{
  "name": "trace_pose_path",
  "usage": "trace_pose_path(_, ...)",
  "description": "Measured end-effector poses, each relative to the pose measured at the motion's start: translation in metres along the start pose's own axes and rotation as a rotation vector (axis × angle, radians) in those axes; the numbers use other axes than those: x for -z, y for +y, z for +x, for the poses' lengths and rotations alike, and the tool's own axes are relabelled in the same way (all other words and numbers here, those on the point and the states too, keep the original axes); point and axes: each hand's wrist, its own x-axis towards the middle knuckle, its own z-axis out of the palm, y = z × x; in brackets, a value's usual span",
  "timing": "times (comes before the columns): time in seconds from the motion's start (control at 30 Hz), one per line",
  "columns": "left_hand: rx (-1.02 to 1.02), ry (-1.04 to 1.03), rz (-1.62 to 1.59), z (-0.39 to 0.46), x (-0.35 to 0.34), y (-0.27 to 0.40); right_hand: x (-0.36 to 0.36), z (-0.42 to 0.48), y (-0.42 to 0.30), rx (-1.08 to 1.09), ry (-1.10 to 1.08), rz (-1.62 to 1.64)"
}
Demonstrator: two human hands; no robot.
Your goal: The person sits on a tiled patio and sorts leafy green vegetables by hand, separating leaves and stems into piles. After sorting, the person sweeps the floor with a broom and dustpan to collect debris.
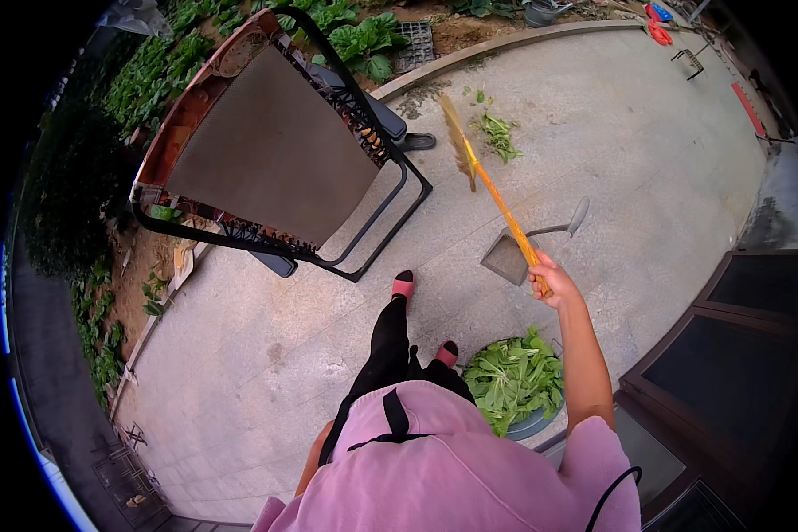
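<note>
My right hand [548, 279] grips the orange handle end of a broom [502, 196]. The broom's straw head [457, 136] reaches ahead, just left of a small heap of green leaf scraps [500, 136] on the paving. Below the handle lies a dustpan [507, 258] with its grey handle turned to the right. A round basin [538, 425] heaped with leafy greens [513, 379] stands beside my right foot. My left hand is out of view; only part of that arm shows at my side.
A folding lounge chair [276, 143] with a black frame stands ahead on the left. Past it, a low kerb [505, 48] edges a vegetable bed [366, 41] with a black seedling tray [413, 46]. Dark-framed glass panels [725, 359] line the right side. A small stool [690, 61] stands far right.
</note>
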Motion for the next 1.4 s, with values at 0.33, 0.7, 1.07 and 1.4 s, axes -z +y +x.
trace_pose_path(0.33, -0.027, -0.448, -0.075, 0.083, 0.092, 0.259, -0.077, -0.11, 0.142, -0.127, 0.182, -0.178)
trace_pose_path(0.7, -0.842, -0.474, 0.646, 0.102, -0.024, 0.564, -0.318, -0.239, 0.279, -0.552, 0.5, -0.066)
trace_pose_path(1.07, -2.305, 0.031, 1.583, 0.039, -0.242, 0.626, -0.472, -0.141, 0.376, -0.39, 1.095, 2.383)
trace_pose_path(1.4, -1.842, 0.453, 2.701, 0.08, -0.293, 0.641, -0.402, -0.098, 0.502, -0.254, 1.158, 2.577)
